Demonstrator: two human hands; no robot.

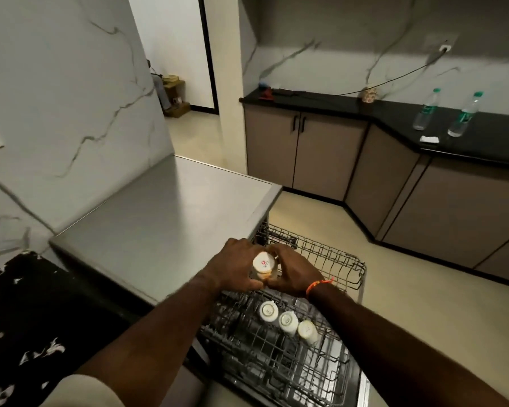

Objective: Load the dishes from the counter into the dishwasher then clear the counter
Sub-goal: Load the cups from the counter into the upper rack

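Dishwasher (171,230): steel top bare in view, no dishes on it. Upper rack (329,259) pulled out over the floor; lower rack (276,365) also out beneath it.

Black tabletop (497,133) along far wall, well apart from the racks: carries two plastic bottles (425,111), a patterned cup (368,94), a small white item, a cable and some red-and-blue object at its far end.

Both hands meet above the near end of the upper rack. Left hand (232,265) and right hand (294,274) each have the grip wrapped round one white cup (264,264), held upside down, base with a red mark facing the camera. Cup not yet seated on the wires.

Three white cups (288,320) already sit inverted in a row in the rack below the forearms.

Judgement: loading is well underway, fourth cup going in. Left to do: seat it, fetch the patterned cup if it counts as a dish, clear bottles and small items from the tabletop.

Hard to make out: fingertips behind the cup; which rack tier holds the three cups; dishwasher door cut off at frame bottom.
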